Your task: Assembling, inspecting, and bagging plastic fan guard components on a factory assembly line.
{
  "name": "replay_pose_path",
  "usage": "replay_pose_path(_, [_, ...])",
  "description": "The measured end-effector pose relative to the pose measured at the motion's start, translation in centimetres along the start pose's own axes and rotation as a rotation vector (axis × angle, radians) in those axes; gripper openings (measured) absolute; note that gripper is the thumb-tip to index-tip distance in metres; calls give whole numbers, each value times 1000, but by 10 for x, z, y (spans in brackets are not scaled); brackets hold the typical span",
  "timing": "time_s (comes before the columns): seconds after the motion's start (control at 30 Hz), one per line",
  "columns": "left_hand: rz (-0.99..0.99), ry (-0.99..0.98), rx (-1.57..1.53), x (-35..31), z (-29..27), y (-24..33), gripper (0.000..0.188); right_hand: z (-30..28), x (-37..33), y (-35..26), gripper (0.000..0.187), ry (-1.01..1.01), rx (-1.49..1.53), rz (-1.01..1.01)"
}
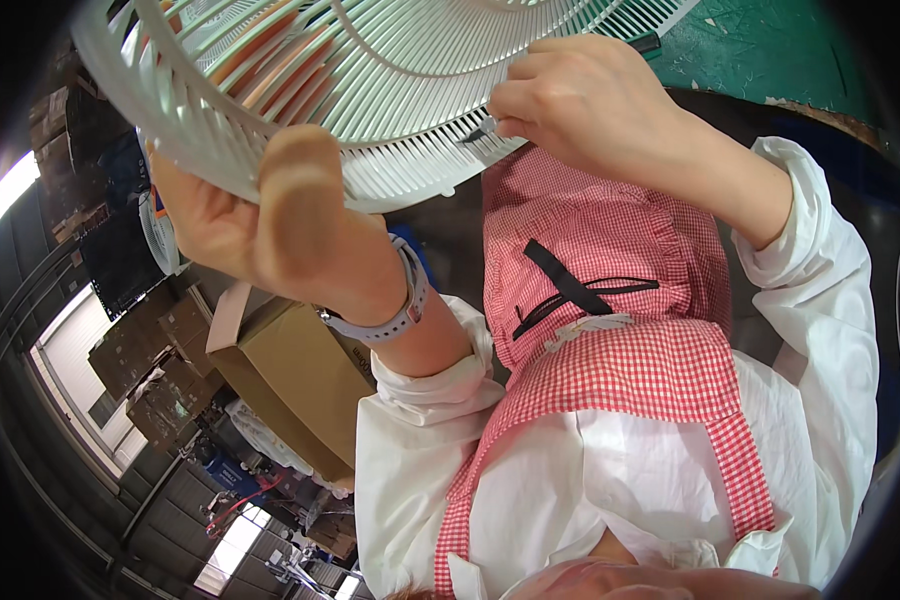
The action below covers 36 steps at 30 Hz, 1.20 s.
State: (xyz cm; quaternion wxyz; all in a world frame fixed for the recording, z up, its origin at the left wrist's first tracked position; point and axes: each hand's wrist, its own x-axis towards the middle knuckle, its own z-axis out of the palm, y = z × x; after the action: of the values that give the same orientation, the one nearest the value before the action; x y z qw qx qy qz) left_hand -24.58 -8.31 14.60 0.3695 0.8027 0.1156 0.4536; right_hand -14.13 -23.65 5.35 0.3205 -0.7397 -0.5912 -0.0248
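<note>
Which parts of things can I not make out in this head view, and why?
Head view: white slatted grille, far part cut off by the top edge.
Head view: left hand, fingers partly hidden behind the grille's slats.
Head view: small piece at the right hand, partly covered by its fingers; kind unclear.

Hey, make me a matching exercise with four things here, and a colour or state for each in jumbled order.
1. Left hand
2. Slatted grille
3. Checked apron
4. Cardboard box

A. Brown
B. Plain white
C. Gripping something at its rim
D. Red and white

Right pairs: 1-C, 2-B, 3-D, 4-A.
</note>
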Motion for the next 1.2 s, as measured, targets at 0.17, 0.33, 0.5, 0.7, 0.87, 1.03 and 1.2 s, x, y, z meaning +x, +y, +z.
replay_pose_path(0.17, [-20, 0, -44, -1, -3, -5, 62, 1, -7, -5, 8, -18, 13, -16])
replay_pose_path(0.33, [-31, 7, -106, 0, -1, -4, 59, 5, -1, -1, 8, 3, -20, -40])
replay_pose_path(0.5, [-31, -5, -55, -1, -4, -5, 58, 1, 1, 0, 11, -44, 23, 31])
replay_pose_path(0.7, [9, 1, 71, -2, -9, -10, 57, 3, -3, -1, 11, -28, 51, 1])
replay_pose_path(0.87, [-27, -29, -58, -1, -5, -8, 58, 11, 2, 3, 9, 33, 13, -36])
replay_pose_path(1.03, [30, -58, 27, 0, -9, -9, 55, 0, 4, 0, 14, 27, -14, 19])
replay_pose_path(1.2, [35, -26, 105, -2, -6, -7, 54, 3, -11, 2, 11, -47, 60, 41])
